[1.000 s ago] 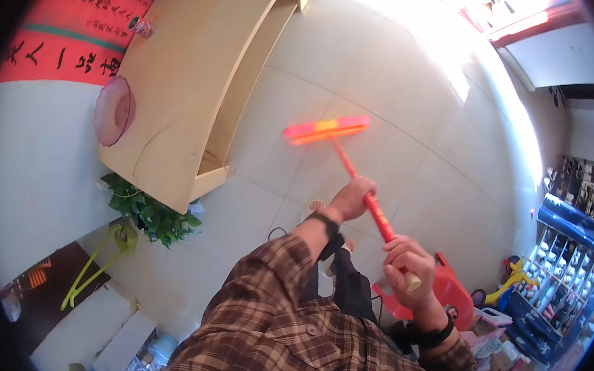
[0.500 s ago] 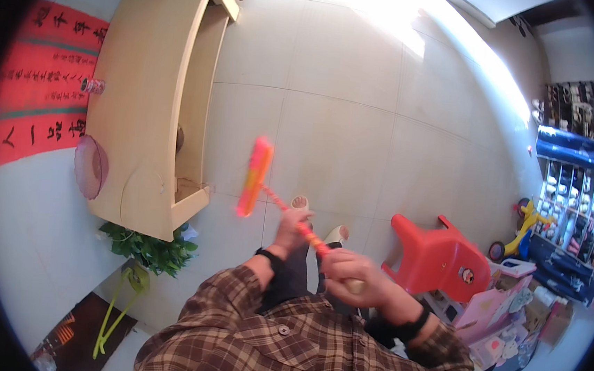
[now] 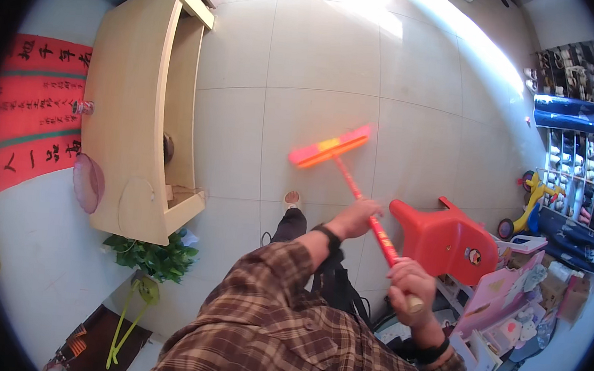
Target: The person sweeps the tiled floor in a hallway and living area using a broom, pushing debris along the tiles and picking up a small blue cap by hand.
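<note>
A broom (image 3: pixel 330 148) with a pink, orange and yellow head and a red handle slants across the middle of the view. My left hand (image 3: pixel 355 219) is wrapped round the handle partway down. Closer to my body, my right hand (image 3: pixel 411 286) grips the upper part, with the pale end of the handle sticking out past the fingers. The head is slightly blurred and is over the tiled floor (image 3: pixel 327 62); whether it touches the tiles I cannot tell. Just right of the handle stands a red plastic stool (image 3: pixel 446 240).
At left is a wooden cabinet (image 3: pixel 124 116) with an open front, near a leafy plant (image 3: pixel 155 254). On the right are a shoe rack (image 3: pixel 575 158), a yellow toy tricycle (image 3: pixel 535 197) and a cluttered pink box (image 3: pixel 494 299). My foot (image 3: pixel 292 199) is below the broom head.
The broom head has swung right and turned from nearly upright to a slanting crosswise position. Both hands have moved right with the handle, still gripping it. The whole view has shifted slightly.
</note>
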The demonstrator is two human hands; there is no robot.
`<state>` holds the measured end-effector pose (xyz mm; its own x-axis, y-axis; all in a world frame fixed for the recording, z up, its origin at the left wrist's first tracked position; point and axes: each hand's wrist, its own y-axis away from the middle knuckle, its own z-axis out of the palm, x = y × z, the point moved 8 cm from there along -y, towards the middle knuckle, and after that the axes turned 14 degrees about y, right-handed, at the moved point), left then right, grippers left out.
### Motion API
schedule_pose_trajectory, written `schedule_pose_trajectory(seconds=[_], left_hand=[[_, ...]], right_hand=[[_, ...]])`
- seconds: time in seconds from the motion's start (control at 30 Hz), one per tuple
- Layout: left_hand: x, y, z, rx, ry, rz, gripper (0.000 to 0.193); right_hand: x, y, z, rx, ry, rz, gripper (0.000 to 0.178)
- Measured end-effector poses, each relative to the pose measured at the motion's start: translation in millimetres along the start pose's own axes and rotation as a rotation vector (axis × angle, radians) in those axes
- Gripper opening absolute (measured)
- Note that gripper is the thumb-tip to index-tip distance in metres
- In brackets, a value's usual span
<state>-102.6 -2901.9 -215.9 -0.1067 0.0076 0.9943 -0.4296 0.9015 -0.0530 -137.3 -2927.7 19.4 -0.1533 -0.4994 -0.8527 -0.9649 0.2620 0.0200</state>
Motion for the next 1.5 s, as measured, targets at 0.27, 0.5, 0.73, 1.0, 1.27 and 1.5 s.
schedule_pose_trajectory(seconds=[0.27, 0.5, 0.73, 1.0, 1.27, 1.5], left_hand=[[-33.6, 168.5, -42.8, 0.144, -0.167, -0.462, 0.009], [-55.5, 201.3, 0.9, 0.018, -0.207, -0.656, 0.006], [-16.8, 20.6, 129.3, -0.015, -0.093, -0.153, 0.014], [11.1, -60.8, 210.8, -0.188, 0.03, -0.078, 0.02], [-10.9, 65.3, 173.2, -0.289, -0.047, -0.254, 0.017], [-57.3, 178.1, 72.5, -0.133, -0.298, -0.55, 0.009]], right_hand=[[29.0, 34.3, 99.6, -0.495, -0.29, -0.157, 0.009], [56.1, 80.9, 112.1, -0.641, -0.297, -0.285, 0.016], [76.2, 103.0, -65.8, -0.341, -0.045, -0.059, 0.015], [90.4, 149.2, -126.8, 0.158, 0.103, 0.17, 0.012], [97.8, 160.2, -83.7, 0.054, -0.217, 0.234, 0.011], [122.4, 144.4, 22.1, -0.435, -0.466, 0.071, 0.009]])
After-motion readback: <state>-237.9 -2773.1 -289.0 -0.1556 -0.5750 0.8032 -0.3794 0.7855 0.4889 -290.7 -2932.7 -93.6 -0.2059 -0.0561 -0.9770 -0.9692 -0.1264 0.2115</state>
